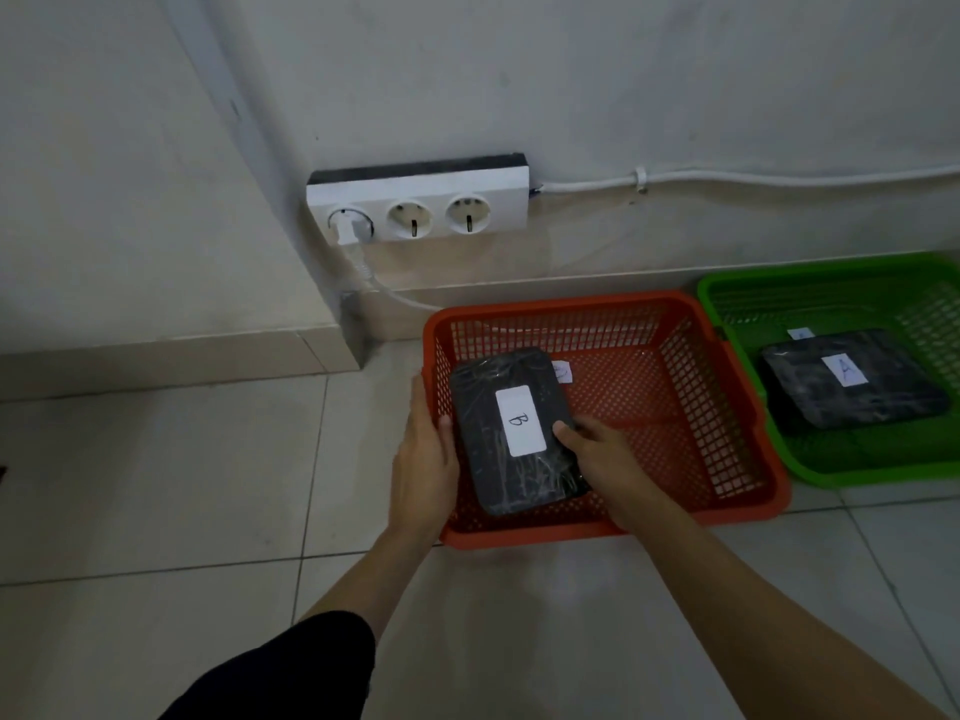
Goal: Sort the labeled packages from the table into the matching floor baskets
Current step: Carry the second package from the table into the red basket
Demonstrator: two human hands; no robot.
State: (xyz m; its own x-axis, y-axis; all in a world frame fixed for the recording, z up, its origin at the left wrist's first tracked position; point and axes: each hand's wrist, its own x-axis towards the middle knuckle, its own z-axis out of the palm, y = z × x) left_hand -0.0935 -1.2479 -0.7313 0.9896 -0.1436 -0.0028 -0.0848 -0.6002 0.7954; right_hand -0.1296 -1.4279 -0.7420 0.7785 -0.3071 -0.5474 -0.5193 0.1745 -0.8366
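Two bare forearms are reaching down over the tiled floor [156,475], a black sleeve [291,667] showing at the left elbow; both hands are gripping package B [514,433], a dark wrapped block with a white label marked B; the left hand [423,459] is lying flat along its left edge, fingers nearly straight and thumb pressing the side; the right hand [602,449] is closing around its lower right corner, fingers curling under and thumb lying on top; the package is sitting tilted in the left part of the red basket [727,387], though whether it is touching the bottom I cannot tell; a small white tag [563,370] is peeking out behind it; just right of the red basket, touching it, the green basket [831,275] is holding package A [852,379], lying flat; farther back, a white socket strip [418,202] is hanging on the wall [571,70], a plug filling its left outlet and a cable [779,176] running off right.
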